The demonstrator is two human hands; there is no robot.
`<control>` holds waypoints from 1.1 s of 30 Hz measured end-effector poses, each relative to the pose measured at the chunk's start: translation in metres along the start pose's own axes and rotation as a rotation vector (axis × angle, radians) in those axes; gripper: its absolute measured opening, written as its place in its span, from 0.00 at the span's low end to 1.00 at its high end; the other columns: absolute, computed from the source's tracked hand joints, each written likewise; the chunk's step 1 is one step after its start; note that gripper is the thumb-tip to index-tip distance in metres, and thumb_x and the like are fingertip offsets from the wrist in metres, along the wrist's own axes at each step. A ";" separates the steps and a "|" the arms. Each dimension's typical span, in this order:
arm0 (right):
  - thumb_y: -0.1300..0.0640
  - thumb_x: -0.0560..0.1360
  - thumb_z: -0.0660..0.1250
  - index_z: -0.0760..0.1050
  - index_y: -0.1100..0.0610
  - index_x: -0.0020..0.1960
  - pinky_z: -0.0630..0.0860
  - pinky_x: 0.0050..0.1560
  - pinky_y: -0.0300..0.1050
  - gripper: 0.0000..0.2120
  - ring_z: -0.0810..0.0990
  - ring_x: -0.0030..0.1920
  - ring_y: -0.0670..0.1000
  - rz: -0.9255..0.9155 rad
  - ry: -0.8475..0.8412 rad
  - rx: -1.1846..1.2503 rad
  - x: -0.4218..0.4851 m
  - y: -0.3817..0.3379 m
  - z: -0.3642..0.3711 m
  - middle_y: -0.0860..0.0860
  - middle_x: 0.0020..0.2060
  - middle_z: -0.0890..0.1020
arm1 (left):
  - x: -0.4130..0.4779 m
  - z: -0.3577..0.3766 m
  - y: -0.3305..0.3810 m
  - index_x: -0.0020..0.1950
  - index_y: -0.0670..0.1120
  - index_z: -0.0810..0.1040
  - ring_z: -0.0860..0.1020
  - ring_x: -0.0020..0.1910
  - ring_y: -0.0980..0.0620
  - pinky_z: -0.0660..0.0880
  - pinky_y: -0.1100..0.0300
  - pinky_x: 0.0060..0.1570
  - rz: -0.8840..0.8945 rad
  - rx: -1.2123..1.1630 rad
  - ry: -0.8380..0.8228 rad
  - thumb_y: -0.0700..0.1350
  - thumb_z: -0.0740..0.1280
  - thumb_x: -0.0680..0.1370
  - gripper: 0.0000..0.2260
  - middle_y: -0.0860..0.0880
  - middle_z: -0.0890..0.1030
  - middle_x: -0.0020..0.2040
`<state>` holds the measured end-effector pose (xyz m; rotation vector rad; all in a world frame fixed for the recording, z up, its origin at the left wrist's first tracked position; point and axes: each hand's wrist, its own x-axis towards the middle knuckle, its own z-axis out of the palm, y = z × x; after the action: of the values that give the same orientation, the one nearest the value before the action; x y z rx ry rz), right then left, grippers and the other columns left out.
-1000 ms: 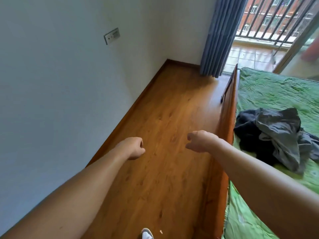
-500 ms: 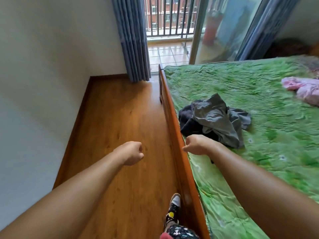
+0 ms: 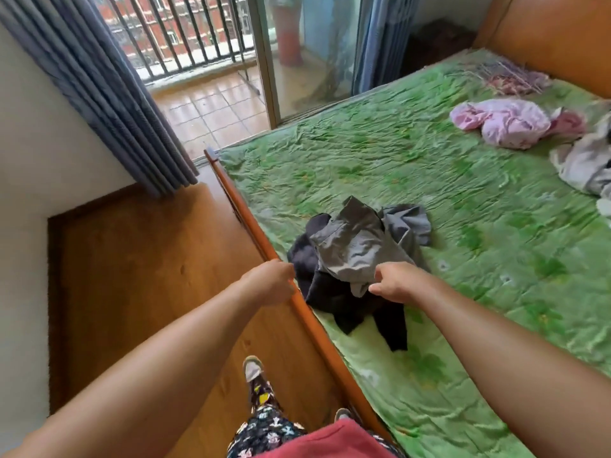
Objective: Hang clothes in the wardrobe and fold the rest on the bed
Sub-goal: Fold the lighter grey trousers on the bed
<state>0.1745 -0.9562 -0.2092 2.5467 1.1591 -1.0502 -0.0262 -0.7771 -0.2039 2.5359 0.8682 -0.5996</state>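
Note:
A crumpled grey garment lies on top of a dark navy garment on the green bed sheet, close to the bed's left edge. My left hand is a fist over the wooden bed rail, just left of the dark garment, and holds nothing. My right hand hovers with curled fingers at the grey garment's lower edge; no hold on the cloth shows. A pink garment and a pale grey garment lie at the far right of the bed.
An orange headboard stands at the back right, with a striped bundle before it. Grey curtains hang left of the open balcony door. The wooden floor runs between bed and white wall. My shoe is beside the rail.
The view has swung right from the floor onto the bed. Both hands moved with it and now sit at the grey and dark garments; the right hand's fingers have loosened a little.

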 end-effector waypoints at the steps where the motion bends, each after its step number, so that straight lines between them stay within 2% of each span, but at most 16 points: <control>1: 0.44 0.77 0.64 0.75 0.51 0.64 0.74 0.55 0.48 0.19 0.78 0.62 0.57 0.034 -0.004 0.024 0.010 0.001 -0.003 0.53 0.63 0.79 | 0.024 -0.006 -0.002 0.60 0.50 0.78 0.79 0.53 0.45 0.80 0.48 0.54 0.041 0.031 -0.022 0.49 0.64 0.77 0.13 0.47 0.79 0.56; 3: 0.44 0.77 0.64 0.75 0.51 0.62 0.74 0.52 0.47 0.16 0.78 0.60 0.57 0.106 -0.013 0.071 0.031 0.000 -0.004 0.53 0.61 0.80 | 0.072 -0.014 -0.010 0.59 0.47 0.77 0.79 0.53 0.43 0.78 0.47 0.55 0.123 0.092 -0.084 0.47 0.64 0.77 0.12 0.46 0.77 0.54; 6: 0.41 0.74 0.62 0.74 0.49 0.63 0.76 0.59 0.51 0.22 0.78 0.61 0.58 0.229 -0.041 0.140 0.066 -0.009 0.008 0.53 0.63 0.79 | 0.138 -0.021 -0.026 0.52 0.47 0.74 0.78 0.55 0.40 0.76 0.46 0.55 0.271 0.171 -0.162 0.46 0.64 0.77 0.05 0.46 0.72 0.51; 9: 0.41 0.73 0.60 0.73 0.48 0.65 0.77 0.59 0.53 0.23 0.78 0.61 0.58 0.310 -0.090 0.211 0.093 -0.029 0.016 0.53 0.64 0.78 | 0.188 -0.030 -0.042 0.55 0.50 0.76 0.77 0.58 0.41 0.76 0.48 0.57 0.298 0.224 -0.232 0.45 0.64 0.78 0.07 0.47 0.70 0.57; 12: 0.42 0.77 0.60 0.72 0.48 0.68 0.76 0.61 0.55 0.22 0.76 0.63 0.58 0.349 -0.096 0.266 0.116 -0.051 0.011 0.53 0.65 0.76 | 0.233 -0.037 -0.053 0.48 0.53 0.77 0.76 0.56 0.40 0.76 0.48 0.55 0.372 0.223 -0.301 0.43 0.63 0.77 0.05 0.47 0.71 0.53; 15: 0.42 0.78 0.60 0.71 0.48 0.69 0.75 0.61 0.56 0.21 0.75 0.64 0.59 0.386 -0.117 0.302 0.143 -0.059 0.006 0.53 0.66 0.73 | 0.276 -0.037 -0.060 0.56 0.46 0.78 0.75 0.52 0.42 0.75 0.52 0.50 0.429 0.213 -0.322 0.43 0.63 0.77 0.09 0.43 0.73 0.55; 18: 0.45 0.79 0.59 0.72 0.47 0.66 0.75 0.61 0.57 0.18 0.76 0.63 0.60 0.412 -0.100 0.285 0.173 -0.050 -0.007 0.54 0.64 0.74 | 0.310 -0.027 -0.057 0.57 0.43 0.75 0.75 0.51 0.41 0.71 0.54 0.45 0.473 0.224 -0.340 0.42 0.63 0.76 0.10 0.42 0.74 0.54; 21: 0.48 0.79 0.58 0.70 0.49 0.67 0.75 0.61 0.56 0.17 0.75 0.64 0.61 0.422 -0.056 0.260 0.209 -0.043 -0.017 0.55 0.65 0.74 | 0.341 -0.012 -0.054 0.60 0.42 0.72 0.77 0.52 0.37 0.76 0.47 0.48 0.498 0.230 -0.362 0.41 0.62 0.76 0.13 0.41 0.73 0.54; 23: 0.51 0.79 0.59 0.70 0.51 0.67 0.73 0.61 0.57 0.17 0.73 0.66 0.61 0.372 -0.025 0.221 0.234 -0.050 -0.013 0.56 0.65 0.73 | 0.364 -0.006 -0.047 0.64 0.40 0.72 0.76 0.57 0.36 0.75 0.45 0.53 0.483 0.197 -0.355 0.38 0.61 0.77 0.15 0.37 0.72 0.61; 25: 0.54 0.79 0.61 0.70 0.53 0.67 0.71 0.62 0.59 0.17 0.70 0.67 0.61 0.282 0.065 0.140 0.259 -0.067 0.001 0.56 0.63 0.71 | 0.391 -0.006 -0.039 0.66 0.37 0.72 0.74 0.59 0.36 0.71 0.46 0.53 0.496 0.169 -0.296 0.34 0.60 0.78 0.16 0.35 0.73 0.63; 27: 0.50 0.79 0.64 0.68 0.52 0.70 0.72 0.59 0.59 0.20 0.69 0.66 0.61 0.186 0.171 0.093 0.281 -0.085 0.017 0.56 0.63 0.69 | 0.425 -0.004 -0.033 0.67 0.38 0.71 0.77 0.59 0.35 0.71 0.49 0.49 0.462 0.106 -0.237 0.33 0.61 0.76 0.19 0.35 0.77 0.60; 30: 0.36 0.78 0.62 0.57 0.41 0.77 0.71 0.59 0.59 0.31 0.67 0.68 0.63 0.135 0.076 0.024 0.310 -0.099 0.037 0.60 0.67 0.65 | 0.458 0.011 -0.031 0.70 0.42 0.71 0.78 0.59 0.37 0.68 0.56 0.46 0.428 0.065 -0.257 0.34 0.61 0.76 0.22 0.38 0.79 0.61; 33: 0.31 0.77 0.59 0.67 0.46 0.69 0.72 0.57 0.57 0.27 0.71 0.64 0.64 0.161 0.057 -0.061 0.323 -0.100 0.052 0.61 0.66 0.69 | 0.477 0.019 -0.020 0.77 0.45 0.64 0.78 0.54 0.36 0.68 0.54 0.44 0.427 -0.003 -0.261 0.35 0.62 0.76 0.28 0.35 0.77 0.60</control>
<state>0.2224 -0.7129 -0.4446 2.5867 0.9645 -0.8968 0.2970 -0.5443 -0.4672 2.4565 0.2252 -0.7578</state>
